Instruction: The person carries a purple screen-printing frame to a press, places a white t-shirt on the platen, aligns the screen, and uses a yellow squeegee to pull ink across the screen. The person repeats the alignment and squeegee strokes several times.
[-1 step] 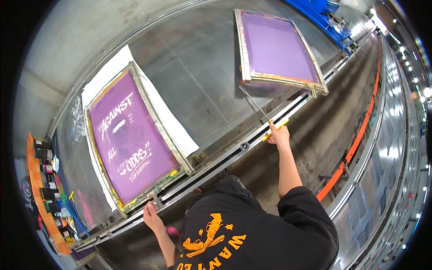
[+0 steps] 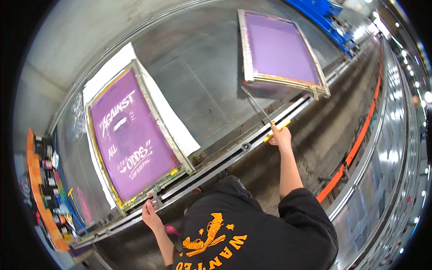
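A purple printing screen (image 2: 135, 139) with white lettering lies at the left, its metal-edged frame over a white sheet (image 2: 176, 128). My left hand (image 2: 153, 217) is at that frame's near edge, fingers closed beside a small metal bracket (image 2: 155, 199). Whether they grip anything is hidden. Farther right, a second screen (image 2: 281, 49) with a plain purple mesh sits at an angle. My right hand (image 2: 281, 137) is closed round a yellow-handled metal rod tool (image 2: 258, 108). Its tip reaches close to the second screen's near left corner.
The screens rest on a long grey table (image 2: 193, 67) with a metal rail (image 2: 229, 157) along its near edge. An orange rack (image 2: 41, 198) of bottles and tools stands far left. Blue machinery (image 2: 330, 24) is at the far right, and an orange strip (image 2: 355, 148) runs beside the floor.
The view has shifted very slightly. Both hands, the tool and the screens keep nearly the same places.
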Tool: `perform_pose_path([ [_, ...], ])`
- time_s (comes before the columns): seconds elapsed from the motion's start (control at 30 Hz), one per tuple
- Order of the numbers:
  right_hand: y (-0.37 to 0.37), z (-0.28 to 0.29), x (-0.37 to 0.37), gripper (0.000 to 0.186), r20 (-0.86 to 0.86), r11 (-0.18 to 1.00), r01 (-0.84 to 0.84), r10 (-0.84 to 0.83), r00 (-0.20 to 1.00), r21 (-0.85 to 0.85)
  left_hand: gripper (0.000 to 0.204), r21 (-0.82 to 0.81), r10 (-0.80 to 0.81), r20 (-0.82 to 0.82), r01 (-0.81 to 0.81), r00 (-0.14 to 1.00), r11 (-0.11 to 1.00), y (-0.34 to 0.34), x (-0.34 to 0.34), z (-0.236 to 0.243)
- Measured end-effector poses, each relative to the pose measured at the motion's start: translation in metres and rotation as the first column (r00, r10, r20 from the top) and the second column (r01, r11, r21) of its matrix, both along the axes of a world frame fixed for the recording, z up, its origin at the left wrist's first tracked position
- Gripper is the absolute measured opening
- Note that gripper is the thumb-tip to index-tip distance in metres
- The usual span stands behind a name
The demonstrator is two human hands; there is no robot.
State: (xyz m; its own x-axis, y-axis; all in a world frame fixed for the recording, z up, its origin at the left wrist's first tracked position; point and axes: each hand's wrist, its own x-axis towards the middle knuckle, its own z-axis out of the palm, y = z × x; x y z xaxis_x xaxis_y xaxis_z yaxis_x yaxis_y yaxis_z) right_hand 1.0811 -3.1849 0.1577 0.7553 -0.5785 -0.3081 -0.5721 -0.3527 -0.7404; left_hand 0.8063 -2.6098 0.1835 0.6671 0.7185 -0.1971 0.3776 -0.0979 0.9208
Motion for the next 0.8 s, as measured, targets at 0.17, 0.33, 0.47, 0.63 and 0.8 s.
perform_pose_path([
  [0.17, -0.013, 0.009, -0.013, 0.047, 0.029, 0.977, 0.056, -0.063, 0.998, 0.207, 0.040, 0.164, -0.006, -0.070, 0.017, 0.998, 0.986, 0.044, 0.007, 0.001],
  [0.33, -0.042, -0.011, -0.032, 0.066, 0.064, 0.855, 0.031, 0.003, 0.998, -0.518, 0.041, 0.208, 0.067, -0.055, -0.055, 0.996, 0.977, 0.110, 0.024, 0.019],
  [0.47, 0.029, 0.029, -0.010, 0.048, 0.404, 0.922, 0.018, 0.152, 0.902, -0.388, 0.040, 0.217, 0.143, 0.037, -0.148, 0.989, 0.965, 0.183, 0.034, -0.002],
  [0.63, 0.167, 0.047, 0.045, 0.035, 0.389, 0.909, -0.404, 0.410, 0.825, -0.102, 0.045, 0.479, 0.120, -0.069, -0.073, 0.990, 0.875, 0.274, 0.117, -0.012],
  [0.8, 0.352, 0.017, 0.111, 0.052, 0.247, 0.670, -0.723, 0.739, 0.627, -0.170, 0.056, 0.539, 0.171, -0.146, -0.067, 0.974, 0.840, 0.369, 0.203, -0.052],
])
